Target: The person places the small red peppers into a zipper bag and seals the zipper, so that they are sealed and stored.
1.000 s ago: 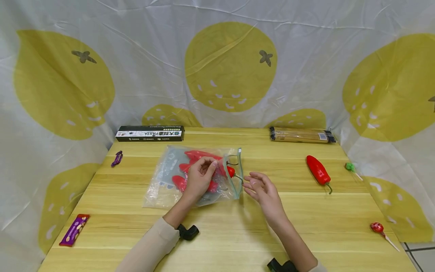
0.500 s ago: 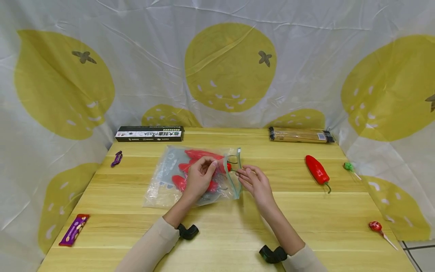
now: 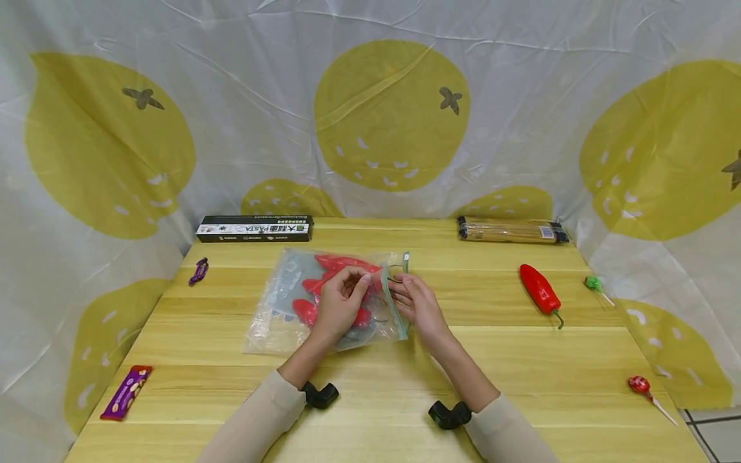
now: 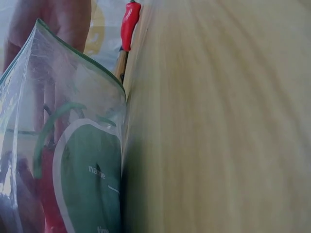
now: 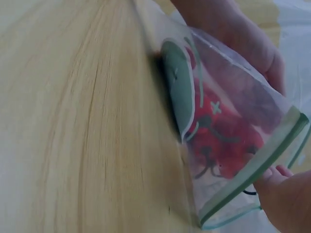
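- Clear plastic zip bag point(image 3: 265, 329): laid on the pale wood-grain table point(image 3: 370, 402), left of centre, its green-edged mouth parted and turned rightward; "name" and "time" are printed on a green patch.
- Glossy red elongated peppers point(image 3: 303, 311): several contained in the bag, with curved stems seen toward the mouth.
- Left hand point(image 3: 343, 301): placed over the bag; its upper film is pinched near the mouth between thumb and fingers, with the tips brought together.
- Right hand point(image 3: 418, 307): set at the mouth, fingers extended inside, close to a stem; whether anything is gripped by the fingertips cannot be told.
- Single glossy red pepper with green stem point(image 3: 539, 288): laid outside the bag, well to its right.
- Black-and-white pasta box point(image 3: 255, 229): placed at the rear left.
- Clear-wrapped bundle of yellow spaghetti, black-ended point(image 3: 506, 230): placed at the rear right.
- Small purple twist-wrapped sweet point(image 3: 199, 271): laid near the left edge.
- Purple bar with red ends point(image 3: 127, 392): laid at the front left.
- Green-wrapped lollipop point(image 3: 593, 283) and red-wrapped lollipop point(image 3: 639, 385), both white-sticked: laid along the right edge.
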A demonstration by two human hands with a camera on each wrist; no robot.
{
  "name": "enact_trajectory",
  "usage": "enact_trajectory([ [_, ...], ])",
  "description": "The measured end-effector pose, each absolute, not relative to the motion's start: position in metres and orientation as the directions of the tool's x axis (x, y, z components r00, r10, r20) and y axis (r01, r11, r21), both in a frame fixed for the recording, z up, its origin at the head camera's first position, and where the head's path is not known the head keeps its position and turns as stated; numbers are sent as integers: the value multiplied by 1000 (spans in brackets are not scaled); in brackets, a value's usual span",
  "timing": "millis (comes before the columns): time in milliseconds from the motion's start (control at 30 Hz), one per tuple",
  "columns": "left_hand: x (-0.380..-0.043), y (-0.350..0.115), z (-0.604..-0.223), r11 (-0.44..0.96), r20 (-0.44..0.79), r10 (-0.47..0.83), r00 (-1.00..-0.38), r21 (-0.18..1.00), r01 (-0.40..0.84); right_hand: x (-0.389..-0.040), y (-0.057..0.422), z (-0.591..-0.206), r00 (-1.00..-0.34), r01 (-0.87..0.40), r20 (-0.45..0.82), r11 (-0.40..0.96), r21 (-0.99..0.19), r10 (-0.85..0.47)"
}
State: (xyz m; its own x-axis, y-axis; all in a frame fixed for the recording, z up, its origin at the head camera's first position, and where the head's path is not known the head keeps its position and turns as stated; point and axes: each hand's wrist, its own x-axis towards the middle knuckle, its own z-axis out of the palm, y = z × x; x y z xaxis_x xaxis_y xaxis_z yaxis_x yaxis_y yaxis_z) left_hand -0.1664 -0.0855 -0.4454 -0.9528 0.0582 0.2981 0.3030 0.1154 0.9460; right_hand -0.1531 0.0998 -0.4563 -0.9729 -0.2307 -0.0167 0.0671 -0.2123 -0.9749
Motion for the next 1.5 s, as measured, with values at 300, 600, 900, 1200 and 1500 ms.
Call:
enact_trajectory([
  [300,-180,-88,-474,93,286,37,-957,953,289,-139,134,-449,-972,-1,63,-264,-964,-226],
  [600,-177,-87,-470,87,278,49,-959,956,282,-112,225,-441,-991,-106,113,90,-990,71],
  [900,-171,-88,-461,78,223,42,-974,971,225,-93,315,-444,-935,110,46,411,-905,352],
  [1200,-180,-89,-473,98,250,50,-967,962,254,-95,353,-457,-941,271,-58,641,-718,333],
  [1500,-179,-90,-470,88,215,58,-975,972,219,-101,356,-474,-953,285,-114,698,-657,282],
])
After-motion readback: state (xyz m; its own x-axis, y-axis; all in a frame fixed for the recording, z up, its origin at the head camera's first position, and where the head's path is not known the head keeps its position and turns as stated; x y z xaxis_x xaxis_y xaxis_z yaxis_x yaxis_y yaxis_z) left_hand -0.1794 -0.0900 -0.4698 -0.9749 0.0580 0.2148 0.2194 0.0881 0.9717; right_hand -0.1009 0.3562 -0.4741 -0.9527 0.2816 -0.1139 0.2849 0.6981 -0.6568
